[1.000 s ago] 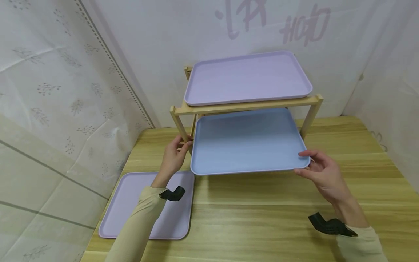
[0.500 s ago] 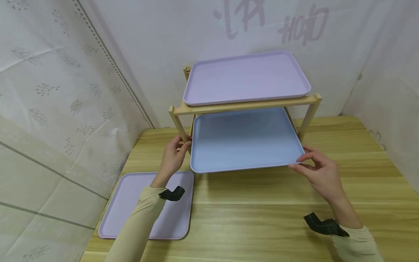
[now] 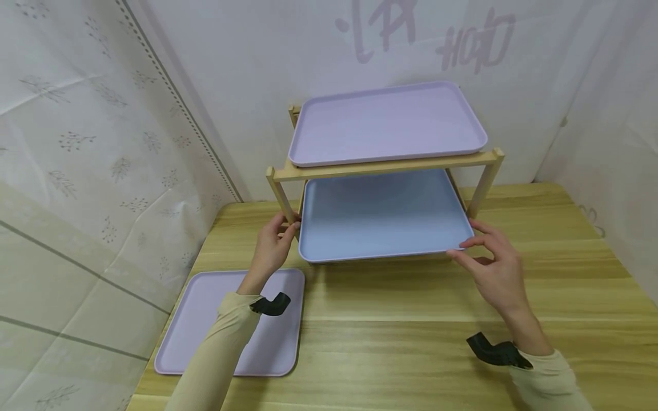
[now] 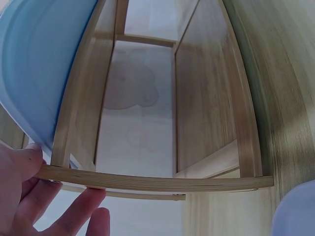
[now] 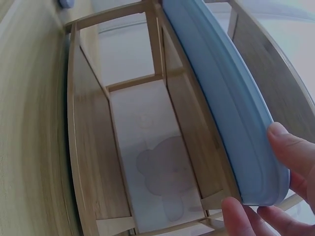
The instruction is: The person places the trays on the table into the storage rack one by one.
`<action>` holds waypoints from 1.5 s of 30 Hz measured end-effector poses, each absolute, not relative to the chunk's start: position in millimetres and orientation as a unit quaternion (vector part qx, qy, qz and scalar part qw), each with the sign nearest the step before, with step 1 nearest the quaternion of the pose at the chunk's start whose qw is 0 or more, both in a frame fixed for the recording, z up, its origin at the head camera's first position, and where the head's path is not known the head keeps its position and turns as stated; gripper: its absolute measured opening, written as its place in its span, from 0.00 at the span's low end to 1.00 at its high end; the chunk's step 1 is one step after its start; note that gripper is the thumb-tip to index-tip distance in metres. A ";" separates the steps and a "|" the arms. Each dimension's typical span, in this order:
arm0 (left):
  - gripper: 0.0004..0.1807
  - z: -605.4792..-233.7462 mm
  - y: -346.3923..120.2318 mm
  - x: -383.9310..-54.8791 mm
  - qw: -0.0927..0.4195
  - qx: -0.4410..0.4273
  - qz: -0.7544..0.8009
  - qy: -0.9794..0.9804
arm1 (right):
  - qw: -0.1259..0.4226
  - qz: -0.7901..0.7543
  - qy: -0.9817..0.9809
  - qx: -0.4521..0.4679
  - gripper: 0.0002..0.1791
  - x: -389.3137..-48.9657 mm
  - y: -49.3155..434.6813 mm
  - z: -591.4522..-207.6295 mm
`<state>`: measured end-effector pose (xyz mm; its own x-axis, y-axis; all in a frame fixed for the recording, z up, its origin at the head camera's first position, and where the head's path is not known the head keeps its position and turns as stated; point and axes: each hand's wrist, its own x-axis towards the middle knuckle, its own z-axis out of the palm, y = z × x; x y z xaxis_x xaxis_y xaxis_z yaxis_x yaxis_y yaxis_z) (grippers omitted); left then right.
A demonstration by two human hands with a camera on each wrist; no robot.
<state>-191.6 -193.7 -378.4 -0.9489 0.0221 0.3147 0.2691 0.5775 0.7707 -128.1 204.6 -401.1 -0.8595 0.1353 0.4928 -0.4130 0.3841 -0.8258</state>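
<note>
Two hands at rack [image 3: 385, 166], blue tray [image 3: 382, 220] on middle shelf.
With left hand [image 3: 274, 244], gripping rack's left front post, fingers round the wood, just beside tray's left edge. With right hand [image 3: 496, 271], pinching blue tray at its front right corner, thumb and fingers on opposite sides of rim; contact between fingertips and shelf edge unclear. Above, on top shelf: lilac tray [image 3: 388, 123], directly over blue tray. Lower left, on wood-grain table [image 3: 385, 354]: second lilac tray [image 3: 272, 342], partly hidden by left forearm. On both wrists, dark mounts [image 3: 271, 304] over pale sleeves [image 3: 216, 354]. Behind rack: pale cloth [image 3: 288, 57] with faint lettering.
</note>
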 end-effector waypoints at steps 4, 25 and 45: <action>0.11 -378.9 -193.8 -190.8 0.136 -0.084 -0.455 -0.876 | 0.262 0.539 -0.797 0.080 0.11 -128.8 201.8 -402.3; 0.11 -378.6 -193.7 -191.6 0.126 -0.083 -0.455 -0.878 | 0.341 0.475 -0.809 0.072 0.12 -145.4 183.4 -407.7; 0.11 -379.3 -193.4 -192.2 0.124 -0.088 -0.458 -0.876 | 0.344 0.465 -0.813 0.064 0.11 -155.8 175.8 -406.9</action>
